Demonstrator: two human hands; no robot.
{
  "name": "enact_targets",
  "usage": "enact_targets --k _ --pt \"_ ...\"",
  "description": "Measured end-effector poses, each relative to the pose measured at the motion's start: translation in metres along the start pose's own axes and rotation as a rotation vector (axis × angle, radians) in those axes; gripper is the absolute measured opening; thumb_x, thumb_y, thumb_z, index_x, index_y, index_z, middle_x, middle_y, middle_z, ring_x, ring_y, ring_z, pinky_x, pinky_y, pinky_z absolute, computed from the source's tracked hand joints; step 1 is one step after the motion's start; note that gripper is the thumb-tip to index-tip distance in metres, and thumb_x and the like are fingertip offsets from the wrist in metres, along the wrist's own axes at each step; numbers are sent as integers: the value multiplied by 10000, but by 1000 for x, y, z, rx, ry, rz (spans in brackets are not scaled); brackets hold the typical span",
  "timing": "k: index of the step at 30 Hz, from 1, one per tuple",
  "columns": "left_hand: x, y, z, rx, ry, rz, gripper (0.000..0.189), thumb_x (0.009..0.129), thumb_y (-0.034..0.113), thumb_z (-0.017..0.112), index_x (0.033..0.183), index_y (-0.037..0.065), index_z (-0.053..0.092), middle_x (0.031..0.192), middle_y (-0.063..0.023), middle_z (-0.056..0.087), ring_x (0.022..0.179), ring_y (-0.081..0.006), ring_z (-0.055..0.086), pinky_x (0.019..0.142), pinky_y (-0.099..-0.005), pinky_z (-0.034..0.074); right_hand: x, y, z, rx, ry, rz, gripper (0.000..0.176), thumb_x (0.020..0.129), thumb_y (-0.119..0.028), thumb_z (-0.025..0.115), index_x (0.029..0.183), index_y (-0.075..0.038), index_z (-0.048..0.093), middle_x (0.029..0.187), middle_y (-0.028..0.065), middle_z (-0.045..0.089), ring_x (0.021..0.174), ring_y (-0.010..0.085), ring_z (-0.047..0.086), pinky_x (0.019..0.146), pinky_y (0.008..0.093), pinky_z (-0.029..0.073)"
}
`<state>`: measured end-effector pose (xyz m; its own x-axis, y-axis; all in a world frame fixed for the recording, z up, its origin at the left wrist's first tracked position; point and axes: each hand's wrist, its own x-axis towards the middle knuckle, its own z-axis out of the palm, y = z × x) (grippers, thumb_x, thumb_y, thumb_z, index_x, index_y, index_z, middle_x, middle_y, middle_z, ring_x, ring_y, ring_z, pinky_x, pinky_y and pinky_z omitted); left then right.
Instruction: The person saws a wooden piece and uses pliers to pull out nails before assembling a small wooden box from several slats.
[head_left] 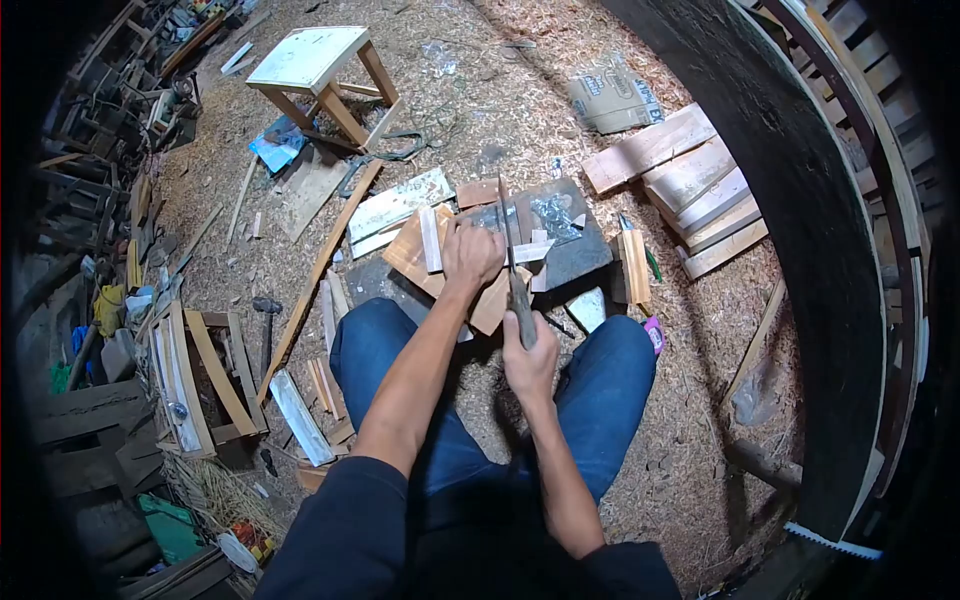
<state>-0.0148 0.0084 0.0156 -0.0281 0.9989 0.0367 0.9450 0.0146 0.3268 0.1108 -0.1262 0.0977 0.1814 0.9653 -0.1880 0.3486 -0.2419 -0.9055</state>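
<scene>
1. Sawdust and shavings cover the floor [700,400], and the person sits right in the middle of it in blue jeans [600,390], knees spread.
2. The left hand [472,255] is out ahead of the knees. Its fingers are curled down tight on the end of a pale wood strip [532,250], pinning it onto a wooden board [410,252]. The strip sticks out to the right of the knuckles.
3. The right hand [528,365] is nearer the body, fist clenched around the handle of a long knife [508,240]. The blade points away from the person, runs just right of the left hand and crosses the pale strip. Can't tell if the edge is actually biting in or just resting there.
4. The board sits on a dark flat slab [572,250] that shows on its right side, with some crinkly plastic on top.
5. Right of the slab there's a short wood block [635,265], and past that a stack of planks [690,180] lying side by side.
6. Far left, a wooden stool [315,65] stands upright with a pale top.
7. A long thin lath [318,275] runs diagonally from near the stool down towards the left knee.
8. Near left, an open wooden frame [205,375] lies on the floor, with a hammer [266,306] just beside it.
</scene>
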Motion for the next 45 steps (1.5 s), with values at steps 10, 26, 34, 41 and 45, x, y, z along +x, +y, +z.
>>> enact_targets --k 10,26,34,41,45 --pt "0 -1 0 -25 79 59 399 839 239 465 654 -27 698 771 -248 673 837 -340 639 945 -439 390 5 -6 8 14 53 -79 259 905 -159 624 736 27 563 590 168 544 538 199 539 538 389 417" --pt "-6 -2 10 -48 25 -57 444 881 275 462 705 -31 731 816 -247 692 883 -342 647 1051 -409 334 9 -6 0 30 21 -91 232 864 -149 602 722 25 544 560 160 511 485 197 485 513 382 403" --pt "-15 -5 2 -48 51 -82 426 872 257 466 668 -39 695 787 -268 669 829 -375 655 950 -463 405 6 -3 4 -28 -11 -127 168 844 -94 593 733 26 554 603 176 555 517 183 511 526 388 410" --pt "2 -11 18 -102 330 -21 413 877 272 497 723 -52 701 774 -285 661 754 -428 660 781 -513 512 -36 2 -25 -38 6 -115 157 818 -101 605 891 28 660 684 217 621 578 270 604 599 364 483" --pt "-14 -15 11 -144 -84 -231 404 861 271 480 706 -1 735 824 -235 698 800 -366 670 858 -440 466 -3 13 -14 -115 -56 -51 144 828 -126 603 839 13 636 663 237 577 585 347 587 593 415 460"
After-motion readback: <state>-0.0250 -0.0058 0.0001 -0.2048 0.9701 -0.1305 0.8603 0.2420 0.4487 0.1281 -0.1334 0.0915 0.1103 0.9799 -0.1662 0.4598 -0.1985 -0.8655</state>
